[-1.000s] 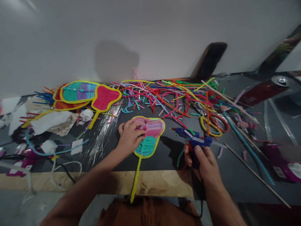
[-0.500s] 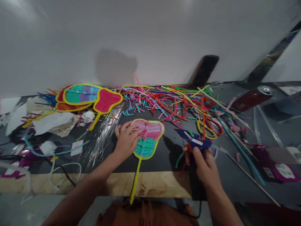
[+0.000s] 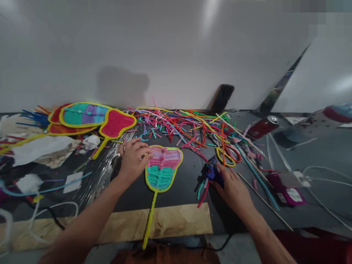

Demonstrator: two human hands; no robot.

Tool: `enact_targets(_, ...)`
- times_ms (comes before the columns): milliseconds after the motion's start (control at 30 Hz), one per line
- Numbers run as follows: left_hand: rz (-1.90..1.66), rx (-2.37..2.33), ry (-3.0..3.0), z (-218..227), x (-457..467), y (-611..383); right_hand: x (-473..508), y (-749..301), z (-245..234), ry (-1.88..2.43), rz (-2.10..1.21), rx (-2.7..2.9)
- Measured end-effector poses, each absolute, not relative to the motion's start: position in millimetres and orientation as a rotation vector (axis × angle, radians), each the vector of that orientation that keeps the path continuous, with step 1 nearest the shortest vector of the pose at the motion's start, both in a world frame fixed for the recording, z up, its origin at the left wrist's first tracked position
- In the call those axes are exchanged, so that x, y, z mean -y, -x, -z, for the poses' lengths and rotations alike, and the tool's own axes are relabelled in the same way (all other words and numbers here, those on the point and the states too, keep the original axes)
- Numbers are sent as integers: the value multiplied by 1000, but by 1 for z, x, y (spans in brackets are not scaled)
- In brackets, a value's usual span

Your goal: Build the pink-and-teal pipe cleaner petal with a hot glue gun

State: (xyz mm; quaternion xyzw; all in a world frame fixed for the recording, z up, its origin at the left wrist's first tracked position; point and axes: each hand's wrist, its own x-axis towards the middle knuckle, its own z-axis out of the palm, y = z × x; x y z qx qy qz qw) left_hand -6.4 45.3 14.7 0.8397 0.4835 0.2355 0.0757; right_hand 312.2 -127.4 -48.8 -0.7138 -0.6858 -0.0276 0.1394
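A pipe-cleaner fan [image 3: 162,170] lies flat in front of me, pink and lilac above, teal below, with a yellow rim and a yellow stem pointing down. Pink beads run along its upper middle. My left hand [image 3: 134,157] rests at its upper left edge, fingers apart and slightly bent, fingertips at the rim. To the right of the fan, my right hand [image 3: 232,187] is closed round a blue hot glue gun [image 3: 212,170], low over the table, its nozzle pointing away. Short green and red pipe-cleaner pieces [image 3: 202,192] lie beside the gun.
Finished fans [image 3: 85,115] overlap at the back left beside silvery strands [image 3: 107,170]. Loose pipe cleaners [image 3: 178,126] heap along the wall. Scissors [image 3: 227,156], a propped phone [image 3: 222,98], a drink can [image 3: 264,126] and a thin stick [image 3: 265,201] sit right. White cables lie left.
My right hand has lowered and turned the glue gun, its nozzle swinging from left to pointing away. My left hand has slid back from the fan's middle to its edge. The view has shifted.
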Motion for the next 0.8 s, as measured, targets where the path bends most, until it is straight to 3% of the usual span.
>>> enact_targets(367, -927, -1624, -2569, 2, -17, 18, 103, -344, -8, 2046, 2, 2026)
enact_targets(800, -1155, -1636, -2641, 13, -10, 23, -85, -333, -6, 2261, 104, 1969)
